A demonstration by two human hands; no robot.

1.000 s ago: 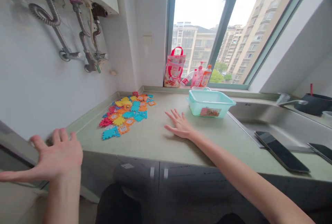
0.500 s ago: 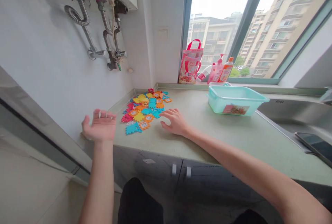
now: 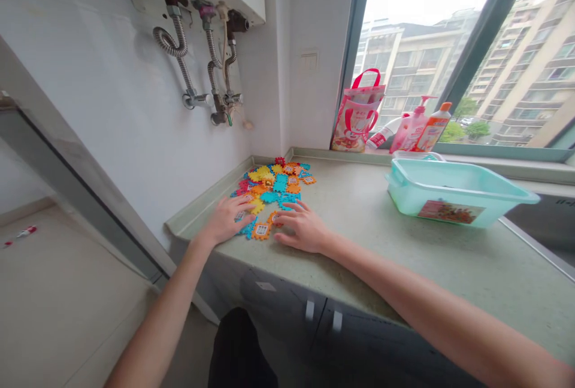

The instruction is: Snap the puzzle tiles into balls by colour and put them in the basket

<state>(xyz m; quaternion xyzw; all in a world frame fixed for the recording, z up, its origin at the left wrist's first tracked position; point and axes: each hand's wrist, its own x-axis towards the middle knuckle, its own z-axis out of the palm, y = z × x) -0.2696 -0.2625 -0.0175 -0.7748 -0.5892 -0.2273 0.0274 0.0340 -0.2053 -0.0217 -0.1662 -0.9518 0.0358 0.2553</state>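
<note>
Head view: both my hands are palm down at the middle of the frame, one on either side of a heap of toothed plastic pieces (image 3: 268, 181) in yellow, blue, orange and red. The heap lies on the pale green countertop (image 3: 354, 208), just left of the frame's centre, running up towards the corner of the walls. My left hand (image 3: 224, 222) is open over the heap's lower left side, fingers spread and slightly bent, covering some of the pieces. My right hand (image 3: 304, 229) is open too, at the lower right side, its fingers parted and loosely curved, with the tips at the nearest blue and orange pieces. I cannot tell whether the fingers of either have hold of anything. Between my two hands, near the counter's front edge, an orange piece with a white grid (image 3: 262, 231) lies flat.

At the right of the frame, well apart from my right hand, a mint-green basket (image 3: 404, 192) stands upright on the counter, a picture label on its front; the edge of a metal sink (image 3: 557, 220) shows beyond it. Towards the upper right, a pink bag (image 3: 354, 115) and an orange-capped bottle (image 3: 433, 129) stand by the window. Metal hoses (image 3: 182, 41) hang at the upper left.
</note>
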